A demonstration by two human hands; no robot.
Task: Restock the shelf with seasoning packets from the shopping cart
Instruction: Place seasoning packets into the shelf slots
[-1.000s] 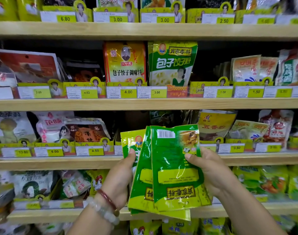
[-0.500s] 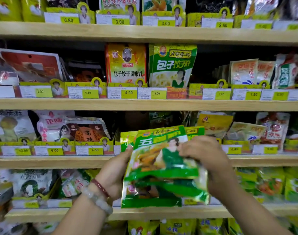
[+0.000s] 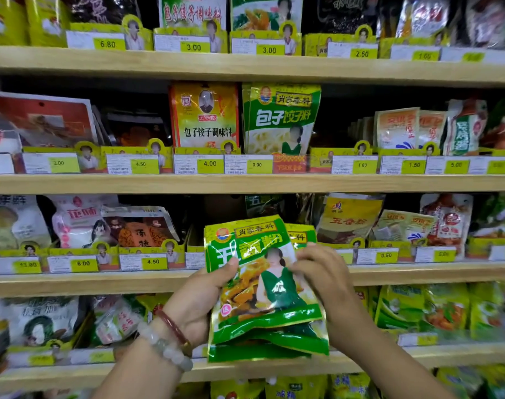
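Observation:
I hold a small stack of green seasoning packets (image 3: 262,286) upright, printed fronts toward me, in front of the third wooden shelf (image 3: 101,283). My left hand (image 3: 199,300) grips the stack's left edge, thumb across the front. My right hand (image 3: 323,277) holds the right edge with fingers curled over the front. A dark gap (image 3: 216,208) lies on that shelf just behind and above the packets. The shopping cart is out of view.
Wooden shelves run across the whole view, packed with seasoning bags behind yellow price tags. A matching green packet (image 3: 280,119) stands on the shelf above (image 3: 245,182). Yellow five-spice bags (image 3: 349,217) sit right of the gap, brown and white bags (image 3: 136,226) to its left.
The packets were back-side up and upside down a second ago; both hands have flipped them so the fronts face me. The stack has also risen slightly toward the shelf gap.

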